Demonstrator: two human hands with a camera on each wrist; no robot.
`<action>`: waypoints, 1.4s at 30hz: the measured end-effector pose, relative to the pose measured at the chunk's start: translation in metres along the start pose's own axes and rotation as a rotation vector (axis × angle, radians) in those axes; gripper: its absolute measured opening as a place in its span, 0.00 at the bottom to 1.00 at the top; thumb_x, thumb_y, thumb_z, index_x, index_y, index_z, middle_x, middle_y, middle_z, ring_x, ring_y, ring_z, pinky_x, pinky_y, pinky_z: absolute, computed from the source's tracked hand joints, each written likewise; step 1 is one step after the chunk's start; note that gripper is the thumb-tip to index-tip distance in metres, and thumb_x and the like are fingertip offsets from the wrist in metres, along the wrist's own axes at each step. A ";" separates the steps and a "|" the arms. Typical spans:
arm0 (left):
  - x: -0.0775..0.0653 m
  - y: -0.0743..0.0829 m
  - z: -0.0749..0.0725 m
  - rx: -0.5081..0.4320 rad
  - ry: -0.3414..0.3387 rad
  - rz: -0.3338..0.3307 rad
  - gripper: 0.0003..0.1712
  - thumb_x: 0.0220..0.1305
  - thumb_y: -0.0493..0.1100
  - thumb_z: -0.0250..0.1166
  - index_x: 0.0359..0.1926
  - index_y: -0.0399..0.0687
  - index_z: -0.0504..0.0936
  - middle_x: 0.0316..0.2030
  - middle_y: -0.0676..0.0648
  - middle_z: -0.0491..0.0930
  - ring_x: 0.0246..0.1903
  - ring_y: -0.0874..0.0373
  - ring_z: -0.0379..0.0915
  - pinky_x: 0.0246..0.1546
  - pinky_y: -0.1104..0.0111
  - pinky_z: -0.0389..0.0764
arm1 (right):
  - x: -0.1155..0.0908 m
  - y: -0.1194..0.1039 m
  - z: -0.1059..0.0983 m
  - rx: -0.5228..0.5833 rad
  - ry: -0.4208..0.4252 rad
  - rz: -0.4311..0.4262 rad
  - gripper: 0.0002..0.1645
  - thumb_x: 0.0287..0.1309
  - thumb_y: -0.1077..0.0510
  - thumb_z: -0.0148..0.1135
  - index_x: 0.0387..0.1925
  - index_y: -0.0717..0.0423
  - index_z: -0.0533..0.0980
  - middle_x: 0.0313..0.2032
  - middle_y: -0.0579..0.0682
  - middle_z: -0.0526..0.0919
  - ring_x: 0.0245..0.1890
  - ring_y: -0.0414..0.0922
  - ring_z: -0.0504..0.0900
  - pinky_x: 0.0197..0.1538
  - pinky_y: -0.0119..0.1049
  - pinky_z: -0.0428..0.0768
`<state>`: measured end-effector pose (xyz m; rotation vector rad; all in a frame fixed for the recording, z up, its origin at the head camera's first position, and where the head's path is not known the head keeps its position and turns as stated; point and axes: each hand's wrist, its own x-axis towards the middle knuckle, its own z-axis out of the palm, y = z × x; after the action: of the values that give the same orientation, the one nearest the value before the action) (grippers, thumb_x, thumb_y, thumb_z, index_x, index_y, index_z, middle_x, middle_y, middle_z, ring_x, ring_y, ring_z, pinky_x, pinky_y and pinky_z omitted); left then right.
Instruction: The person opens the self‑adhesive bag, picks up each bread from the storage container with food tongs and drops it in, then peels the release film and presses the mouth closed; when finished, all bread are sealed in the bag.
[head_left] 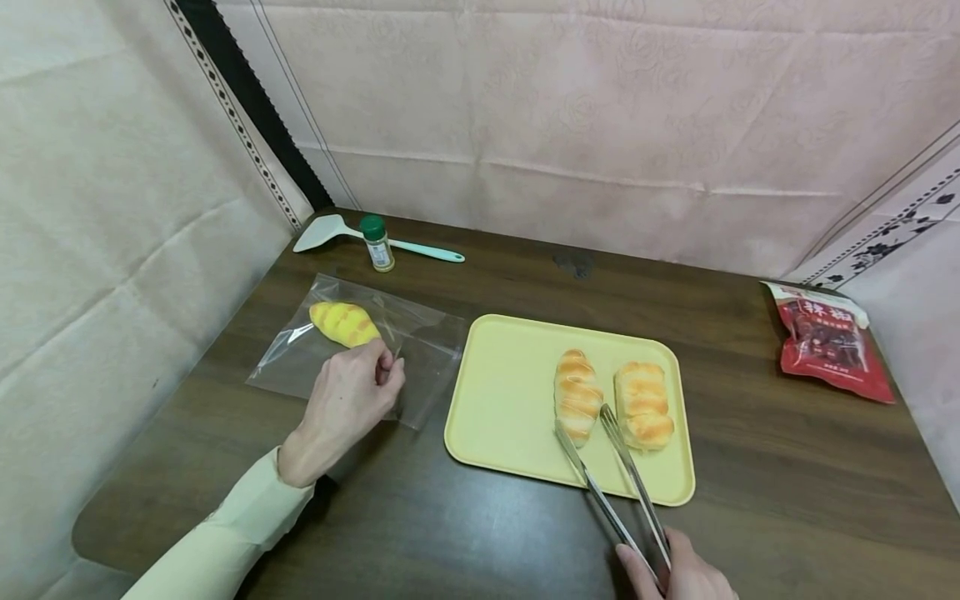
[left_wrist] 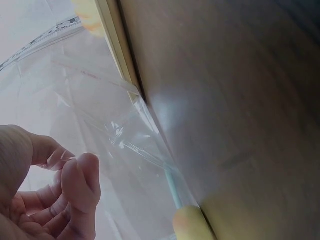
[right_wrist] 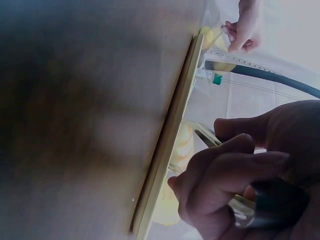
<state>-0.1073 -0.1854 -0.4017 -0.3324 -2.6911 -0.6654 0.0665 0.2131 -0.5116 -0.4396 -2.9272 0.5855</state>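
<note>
My left hand pinches the upper layer of a clear plastic bag between thumb and fingers. Inside the bag lies a yellow bread roll with darker stripes. In the left wrist view the film stretches up from the table to the fingertips. Metal tongs are gripped low on their arms by my right hand. Their spread tips reach over a light yellow tray, on either side of the lower end of a long golden bread roll. Beside it sits a wider bread roll.
Behind the bag stand a small green-capped seasoning bottle and a pale turquoise spatula. A red snack packet lies at the far right. Cloth-covered walls border the back and sides of the dark wooden table.
</note>
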 end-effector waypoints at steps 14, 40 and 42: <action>0.000 -0.001 0.001 0.001 0.002 0.005 0.13 0.66 0.33 0.72 0.26 0.43 0.78 0.19 0.48 0.74 0.18 0.58 0.68 0.22 0.69 0.72 | 0.011 0.013 0.010 0.008 -0.010 -0.112 0.26 0.66 0.35 0.73 0.40 0.52 0.77 0.15 0.44 0.71 0.16 0.48 0.74 0.21 0.46 0.66; 0.001 0.001 0.003 0.025 -0.011 0.020 0.08 0.66 0.33 0.73 0.31 0.40 0.81 0.23 0.46 0.79 0.18 0.58 0.70 0.21 0.69 0.74 | 0.020 -0.028 -0.051 0.038 0.014 -0.316 0.12 0.66 0.50 0.75 0.40 0.50 0.79 0.15 0.38 0.67 0.17 0.41 0.69 0.22 0.46 0.67; 0.001 0.001 0.003 0.028 -0.001 0.029 0.08 0.65 0.33 0.73 0.31 0.40 0.82 0.23 0.46 0.79 0.19 0.58 0.70 0.22 0.68 0.75 | 0.020 -0.031 -0.054 0.038 0.016 -0.340 0.12 0.67 0.49 0.75 0.39 0.49 0.79 0.15 0.36 0.64 0.17 0.37 0.65 0.22 0.43 0.65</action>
<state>-0.1085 -0.1828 -0.4036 -0.3635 -2.6884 -0.6190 0.0487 0.2116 -0.4485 0.0591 -2.8737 0.5830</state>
